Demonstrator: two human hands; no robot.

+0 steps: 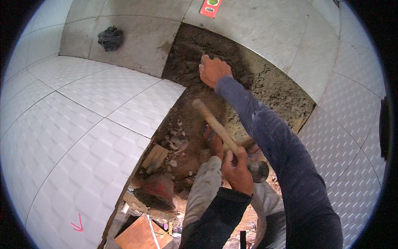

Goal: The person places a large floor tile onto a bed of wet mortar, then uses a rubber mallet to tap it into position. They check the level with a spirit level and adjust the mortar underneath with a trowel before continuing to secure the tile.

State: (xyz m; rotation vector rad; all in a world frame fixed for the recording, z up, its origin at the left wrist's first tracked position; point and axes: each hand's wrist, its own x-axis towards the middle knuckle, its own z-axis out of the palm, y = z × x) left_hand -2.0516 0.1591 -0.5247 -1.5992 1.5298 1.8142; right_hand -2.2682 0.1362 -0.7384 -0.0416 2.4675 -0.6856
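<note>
A sleeve [286,153] is spanning the lower right and, should it sag, is risking smearing the mortar [257,70] at upper centre. The left hand [239,173] is gripping the mallet [217,125] mid-frame, near its head; slackening is risking a drop. The right hand [215,70] is curling at the mortar; whether it is holding anything, I cannot tell.

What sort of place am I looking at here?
Probably a tiling or renovation site: a rough, dark, mortar-like patch lies bare beside smooth grey tiles, a red rectangular spirit level rests on them, and the left hand holds a dark-headed mallet with a pale wooden handle.
</note>
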